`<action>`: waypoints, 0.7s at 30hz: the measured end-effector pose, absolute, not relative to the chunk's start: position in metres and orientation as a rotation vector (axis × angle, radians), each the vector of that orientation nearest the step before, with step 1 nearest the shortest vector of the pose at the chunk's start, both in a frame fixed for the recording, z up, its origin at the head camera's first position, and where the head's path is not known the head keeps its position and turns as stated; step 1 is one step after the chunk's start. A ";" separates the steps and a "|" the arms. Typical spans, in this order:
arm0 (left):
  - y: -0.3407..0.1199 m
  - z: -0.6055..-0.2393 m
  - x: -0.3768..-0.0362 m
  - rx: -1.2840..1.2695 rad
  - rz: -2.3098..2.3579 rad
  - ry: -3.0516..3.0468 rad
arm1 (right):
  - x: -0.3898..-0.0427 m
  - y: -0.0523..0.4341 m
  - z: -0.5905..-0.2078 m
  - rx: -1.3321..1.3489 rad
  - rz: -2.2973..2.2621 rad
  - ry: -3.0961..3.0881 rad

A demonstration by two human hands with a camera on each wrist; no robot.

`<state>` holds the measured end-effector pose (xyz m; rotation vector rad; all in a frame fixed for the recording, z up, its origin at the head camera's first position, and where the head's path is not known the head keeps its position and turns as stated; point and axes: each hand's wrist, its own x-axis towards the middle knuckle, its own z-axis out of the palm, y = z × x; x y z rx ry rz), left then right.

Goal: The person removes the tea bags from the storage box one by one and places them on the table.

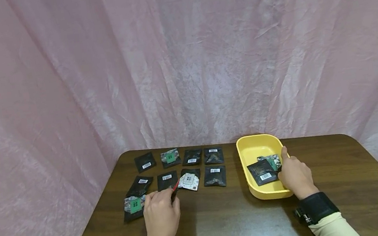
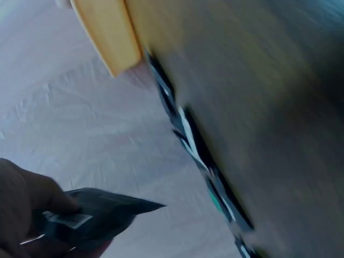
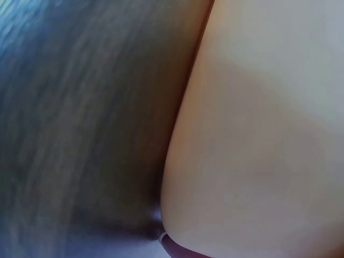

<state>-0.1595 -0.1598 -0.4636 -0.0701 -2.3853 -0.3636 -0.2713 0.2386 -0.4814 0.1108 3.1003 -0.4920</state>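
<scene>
Pink cloth hangs behind the dark wooden table (image 1: 226,225), where black packets lie in rows. In my left hand (image 1: 160,214) I pinch one black packet (image 2: 91,217) by its edge; my right hand (image 1: 295,175) grips the yellow tray (image 1: 251,150), thumb on its rim. I'd keep the pinch firm and steady the tray
</scene>
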 end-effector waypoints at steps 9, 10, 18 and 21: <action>-0.179 -0.475 -0.154 -0.101 -0.179 -2.535 | -0.272 0.239 -0.482 0.120 -0.477 3.093; -0.179 -0.476 -0.155 -0.107 -0.156 -2.565 | -0.272 0.239 -0.482 0.121 -0.477 3.094; -0.177 -0.481 -0.159 -0.110 0.038 -2.817 | -0.272 0.238 -0.482 0.129 -0.490 3.095; -0.178 -0.485 -0.162 -0.118 0.054 -2.846 | -0.271 0.238 -0.482 0.131 -0.492 3.098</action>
